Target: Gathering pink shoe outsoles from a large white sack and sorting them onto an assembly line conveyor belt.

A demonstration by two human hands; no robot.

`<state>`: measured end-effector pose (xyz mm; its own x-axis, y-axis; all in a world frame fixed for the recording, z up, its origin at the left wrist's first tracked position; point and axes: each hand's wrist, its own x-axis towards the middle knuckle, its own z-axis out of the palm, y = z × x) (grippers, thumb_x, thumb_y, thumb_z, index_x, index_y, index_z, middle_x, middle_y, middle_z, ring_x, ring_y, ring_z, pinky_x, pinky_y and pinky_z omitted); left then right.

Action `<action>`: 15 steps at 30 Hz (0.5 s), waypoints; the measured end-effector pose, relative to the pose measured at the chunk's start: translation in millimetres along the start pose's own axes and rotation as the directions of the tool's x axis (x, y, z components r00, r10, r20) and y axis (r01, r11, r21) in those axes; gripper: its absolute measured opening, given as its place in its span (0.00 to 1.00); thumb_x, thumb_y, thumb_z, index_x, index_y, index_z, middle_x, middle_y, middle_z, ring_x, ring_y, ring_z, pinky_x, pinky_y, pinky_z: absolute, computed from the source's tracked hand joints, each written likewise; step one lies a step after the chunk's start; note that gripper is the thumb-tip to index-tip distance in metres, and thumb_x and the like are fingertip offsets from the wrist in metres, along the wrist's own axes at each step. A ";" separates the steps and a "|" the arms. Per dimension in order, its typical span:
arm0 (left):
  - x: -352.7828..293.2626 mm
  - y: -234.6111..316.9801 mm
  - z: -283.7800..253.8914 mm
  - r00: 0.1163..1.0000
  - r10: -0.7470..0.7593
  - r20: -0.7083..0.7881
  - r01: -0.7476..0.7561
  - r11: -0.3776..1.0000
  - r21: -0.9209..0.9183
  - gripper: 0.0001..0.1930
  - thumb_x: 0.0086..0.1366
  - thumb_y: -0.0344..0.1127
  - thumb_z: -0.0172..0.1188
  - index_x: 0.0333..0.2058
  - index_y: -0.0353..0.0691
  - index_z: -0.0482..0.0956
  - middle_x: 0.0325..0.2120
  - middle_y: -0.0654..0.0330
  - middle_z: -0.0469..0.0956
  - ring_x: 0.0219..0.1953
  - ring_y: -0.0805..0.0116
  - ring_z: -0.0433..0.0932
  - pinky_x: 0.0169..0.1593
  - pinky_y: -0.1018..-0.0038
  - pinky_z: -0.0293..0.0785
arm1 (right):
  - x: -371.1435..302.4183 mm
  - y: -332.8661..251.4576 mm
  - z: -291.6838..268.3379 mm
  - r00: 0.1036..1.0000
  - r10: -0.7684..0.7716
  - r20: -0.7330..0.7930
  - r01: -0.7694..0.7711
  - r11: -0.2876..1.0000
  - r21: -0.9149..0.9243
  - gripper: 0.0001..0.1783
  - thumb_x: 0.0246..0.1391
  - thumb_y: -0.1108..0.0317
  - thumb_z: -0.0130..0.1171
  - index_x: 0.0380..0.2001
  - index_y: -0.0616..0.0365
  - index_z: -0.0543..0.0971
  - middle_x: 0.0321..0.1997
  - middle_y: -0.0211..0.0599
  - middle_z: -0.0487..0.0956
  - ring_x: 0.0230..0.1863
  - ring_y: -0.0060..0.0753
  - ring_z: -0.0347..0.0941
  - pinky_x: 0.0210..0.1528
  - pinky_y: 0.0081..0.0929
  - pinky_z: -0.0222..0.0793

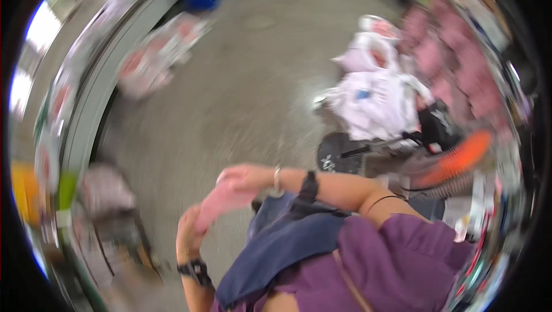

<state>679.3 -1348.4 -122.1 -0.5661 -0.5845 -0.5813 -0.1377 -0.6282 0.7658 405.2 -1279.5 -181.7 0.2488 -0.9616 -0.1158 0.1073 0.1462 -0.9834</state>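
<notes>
Between my two hands is a pink piece of what looks like cloth (220,201), blurred by motion. My left hand (190,226) grips its lower left end, with the forearm coming up from the lower edge. At its upper right end, my right hand (248,176) is closed on it, the arm reaching across from the right. Both wrists wear dark straps, and a pale bracelet circles the right one. The cloth is held in the air over the floor, in front of my dark blue apron (287,240). Blur hides the exact finger positions.
A floor fan (448,160) with an orange centre stands at right, its dark round base (339,152) near me. Beyond lie white bags (374,102) and pink bundles (443,53). A long table (109,91) runs along the left, with bags (152,62) beside it and a stool (118,231) nearer.
</notes>
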 end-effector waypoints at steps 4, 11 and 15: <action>115.6 29.5 17.6 0.991 -0.108 0.083 0.112 0.993 -0.047 0.19 0.66 0.47 0.57 0.45 0.38 0.77 0.36 0.61 0.80 0.33 0.70 0.78 0.30 0.73 0.74 | -6.9 -5.0 -80.8 0.968 0.198 -0.154 -0.181 0.977 0.115 0.21 0.56 0.62 0.56 0.51 0.57 0.76 0.47 0.31 0.79 0.48 0.24 0.74 0.54 0.27 0.69; 277.6 98.0 143.1 0.980 -0.198 -0.018 0.185 0.939 -0.291 0.20 0.66 0.47 0.55 0.50 0.41 0.73 0.41 0.64 0.79 0.40 0.66 0.79 0.37 0.68 0.77 | -59.0 91.8 -308.1 0.668 0.239 -0.705 0.378 0.708 0.597 0.17 0.57 0.68 0.56 0.48 0.64 0.77 0.48 0.34 0.80 0.47 0.23 0.75 0.51 0.24 0.72; 344.0 124.9 155.6 0.924 -0.253 -0.287 0.095 0.878 -0.469 0.17 0.68 0.45 0.53 0.49 0.41 0.74 0.31 0.65 0.77 0.32 0.69 0.77 0.32 0.71 0.74 | -134.3 152.4 -494.5 0.283 0.034 -0.958 0.098 0.993 0.064 0.14 0.56 0.72 0.50 0.44 0.62 0.79 0.40 0.38 0.81 0.36 0.27 0.77 0.36 0.28 0.74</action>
<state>340.9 -1548.1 -183.6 -0.2552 -0.5281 -0.8099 0.2069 -0.8481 0.4878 -87.8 -1242.8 -385.1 -0.8484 -0.4901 -0.2002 0.1927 0.0664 -0.9790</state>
